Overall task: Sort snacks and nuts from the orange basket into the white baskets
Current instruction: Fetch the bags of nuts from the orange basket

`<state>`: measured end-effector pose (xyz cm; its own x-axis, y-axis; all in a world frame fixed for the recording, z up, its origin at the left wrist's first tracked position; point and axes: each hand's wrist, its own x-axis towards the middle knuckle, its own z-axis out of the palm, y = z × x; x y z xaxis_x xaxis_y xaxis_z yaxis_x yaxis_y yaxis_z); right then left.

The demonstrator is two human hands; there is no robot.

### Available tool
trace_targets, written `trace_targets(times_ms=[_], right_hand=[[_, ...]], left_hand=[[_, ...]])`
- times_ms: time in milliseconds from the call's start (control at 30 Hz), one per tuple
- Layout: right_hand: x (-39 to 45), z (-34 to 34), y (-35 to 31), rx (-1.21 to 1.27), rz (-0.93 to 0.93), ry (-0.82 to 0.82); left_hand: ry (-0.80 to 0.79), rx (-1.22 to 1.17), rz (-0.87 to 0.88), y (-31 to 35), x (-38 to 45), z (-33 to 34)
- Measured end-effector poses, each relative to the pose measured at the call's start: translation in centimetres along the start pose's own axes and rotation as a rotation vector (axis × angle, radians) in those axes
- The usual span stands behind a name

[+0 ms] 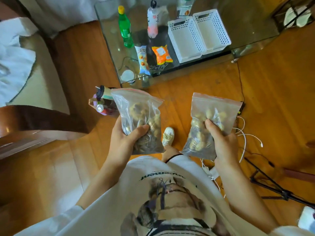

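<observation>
Above the wooden floor (196, 82) we hold two clear zip bags of nuts, one in each hand, both arms bent and raised in front of our chest. Our left hand (125, 138) grips the left bag (141, 120) near its bottom, thumb laid across the front and fingers curled behind; the bag stands upright, its red-striped seal on top. Our right hand (223, 142) grips the right bag (211, 121) the same way, thumb pressed into the nuts at the front, wrist turned slightly inward. The bags are well apart, with our shoe (167, 135) showing on the floor between them.

Ahead stands a glass table (252, 23). On it two white baskets (199, 33) sit side by side, touching. Left of them lie an orange snack packet (162, 54) and a white snack packet (143, 59), just beside each other. Farther back stand a green bottle (126, 29) and a white bottle (152, 21). We cannot see an orange basket.
</observation>
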<state>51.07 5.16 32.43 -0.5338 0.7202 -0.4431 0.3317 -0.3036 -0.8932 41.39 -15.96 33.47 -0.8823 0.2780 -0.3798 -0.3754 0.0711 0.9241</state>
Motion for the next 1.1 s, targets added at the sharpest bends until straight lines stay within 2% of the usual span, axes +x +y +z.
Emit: trace_targets(times_ms=[300, 433, 600, 800, 900, 1100], right_hand=[[15.8, 1.0, -8.8, 0.029, -0.047, -0.060], [20.3, 1.4, -10.4, 0.039, -0.036, -0.072], [26.3, 2.2, -11.2, 0.039, 0.032, -0.013], [35.9, 4.4, -15.7, 0.000, -0.004, -0.023], [40.5, 5.9, -19.1, 0.008, -0.023, -0.010], [48.9, 8.5, -24.2, 0.044, -0.009, 0.024]], left_hand=[[0.010, -0.119, 0.009, 6.8, 13.2, 10.8], [0.019, -0.123, -0.018, 8.0, 16.9, 12.7], [0.051, -0.108, -0.067, 8.6, 22.2, 13.9], [0.081, -0.115, -0.115, 11.8, 31.8, 17.0], [0.046, -0.169, -0.120, 14.4, 36.8, 19.5], [-0.035, -0.110, -0.062, 18.7, 46.1, 25.1]])
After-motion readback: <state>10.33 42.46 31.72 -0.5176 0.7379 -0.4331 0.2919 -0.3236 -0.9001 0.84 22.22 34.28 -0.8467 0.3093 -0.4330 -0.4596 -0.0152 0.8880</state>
